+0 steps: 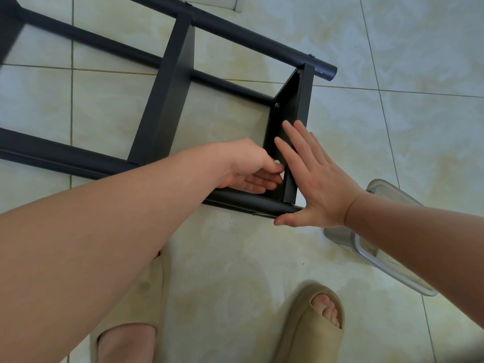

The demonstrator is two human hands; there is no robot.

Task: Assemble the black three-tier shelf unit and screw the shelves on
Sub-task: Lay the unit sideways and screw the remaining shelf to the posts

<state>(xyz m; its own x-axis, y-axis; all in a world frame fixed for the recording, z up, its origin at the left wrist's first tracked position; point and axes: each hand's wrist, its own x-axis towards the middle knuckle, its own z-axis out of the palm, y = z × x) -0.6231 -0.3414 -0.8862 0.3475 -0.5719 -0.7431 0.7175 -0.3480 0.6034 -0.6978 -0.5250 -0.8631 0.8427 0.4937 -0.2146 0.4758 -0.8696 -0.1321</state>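
Closest to me, below both hands, two feet stand in a cream foam slipper [154, 284] and a tan foam slipper [311, 323] on the pale tiled floor [235, 258]. Under the right forearm lies a clear plastic container with a grey-rimmed lid [348, 238]. The right hand [314, 179] is spread flat, its straight fingers pressed on the outer face of the black metal end shelf [305, 95], its thumb stretched by the tip of the near black round pole [52, 155]. The left hand [251, 166] reaches in from the opposite side of that shelf, its fingers curled with thumb and fingertips bunched at the shelf's inner face; I cannot tell whether they pinch anything. Beyond the right fingertips a small screw head [276, 105] sits in the shelf's inner flange. The black three-tier shelf unit lies on its side on the floor; farther left of the left hand stands the black middle shelf [170, 95], and beyond both hands runs the far black round pole [248, 32].
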